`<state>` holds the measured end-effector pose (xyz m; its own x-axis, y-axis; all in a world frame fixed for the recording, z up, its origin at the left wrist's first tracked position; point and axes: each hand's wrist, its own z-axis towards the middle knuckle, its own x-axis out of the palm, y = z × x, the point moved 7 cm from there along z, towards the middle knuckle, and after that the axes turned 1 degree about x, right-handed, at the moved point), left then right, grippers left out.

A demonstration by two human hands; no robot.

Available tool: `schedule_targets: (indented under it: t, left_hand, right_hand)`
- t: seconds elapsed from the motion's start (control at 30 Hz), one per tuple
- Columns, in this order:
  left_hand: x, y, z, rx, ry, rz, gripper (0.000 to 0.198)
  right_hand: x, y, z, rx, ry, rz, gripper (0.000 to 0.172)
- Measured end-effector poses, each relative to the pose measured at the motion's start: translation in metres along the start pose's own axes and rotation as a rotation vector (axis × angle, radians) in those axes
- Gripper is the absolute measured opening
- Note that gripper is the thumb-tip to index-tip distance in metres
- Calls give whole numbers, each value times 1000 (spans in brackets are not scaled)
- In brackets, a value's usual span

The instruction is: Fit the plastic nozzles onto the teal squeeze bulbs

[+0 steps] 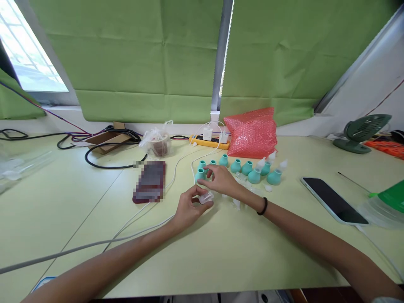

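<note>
In my left hand (pixel 192 206), thumb and fingers pinch a small clear plastic piece (pixel 206 197) just above the table. My right hand (pixel 221 180) reaches left across the table, its thumb and forefinger closed about a teal squeeze bulb (pixel 200 174). Several more open-necked teal bulbs (pixel 235 166) stand in a row behind and to the right of it. At the right end, bulbs fitted with translucent nozzles (pixel 274 176) stand upright. Loose clear plastic parts (pixel 249 185) lie under and beside my right wrist, partly hidden by it.
A pink bubble-wrap pouch (pixel 252 134) and a yellow power strip (pixel 210 142) stand at the back. Phones lie left (pixel 150 182) and right (pixel 333 200). White cables (pixel 139 232) cross the left side. A green fan (pixel 361 132) and a clear green-topped container (pixel 388 206) are at right.
</note>
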<state>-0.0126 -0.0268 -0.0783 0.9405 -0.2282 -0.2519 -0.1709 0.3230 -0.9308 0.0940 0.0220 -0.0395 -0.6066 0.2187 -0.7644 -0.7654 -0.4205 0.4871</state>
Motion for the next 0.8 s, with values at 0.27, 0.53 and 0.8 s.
schedule_targets:
  t: [0.27, 0.53, 0.8]
  left_hand:
    - [-10, -11, -3, 130, -108, 59, 20]
    - [-9, -28, -11, 301, -167, 216, 11]
    - [5, -18, -16, 184, -25, 13, 20]
  right_hand:
    - [-11, 4, -8, -132, -113, 83, 17]
    - [-40, 10, -84, -79, -120, 496, 23]
    - [-27, 19, -104, -137, -83, 148, 22]
